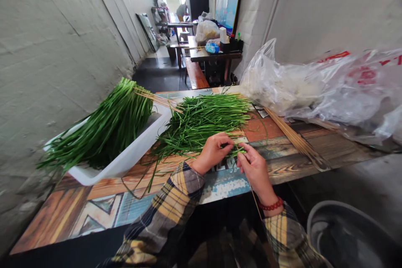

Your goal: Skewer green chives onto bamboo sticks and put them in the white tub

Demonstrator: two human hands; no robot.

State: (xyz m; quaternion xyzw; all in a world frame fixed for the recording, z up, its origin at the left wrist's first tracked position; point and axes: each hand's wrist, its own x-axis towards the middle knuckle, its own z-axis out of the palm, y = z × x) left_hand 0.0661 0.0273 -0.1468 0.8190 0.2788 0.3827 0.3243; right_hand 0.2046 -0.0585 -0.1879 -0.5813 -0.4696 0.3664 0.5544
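My left hand (215, 153) is closed, pinching the cut ends of a few garlic chives (240, 149) at the table's near edge. Close beside it, the fingers of my right hand (255, 169) are closed on a thin bamboo skewer (255, 200), whose long end hangs down past the wrist. The skewer's tip is hidden among the fingers and chive ends. A loose pile of garlic chives (207, 115) lies just beyond my hands. To the left, a white plastic tray (125, 166) holds a thick heap of garlic chives (106, 123) with skewers (160, 100) sticking out of their ends.
A bundle of bamboo skewers (290, 137) lies on the patterned table (59, 213) at right, beside clear plastic bags (329, 88). Below the right edge stands a grey bin (339, 207). Farther back are another table (201, 54), a bench (196, 73) and a person (181, 10).
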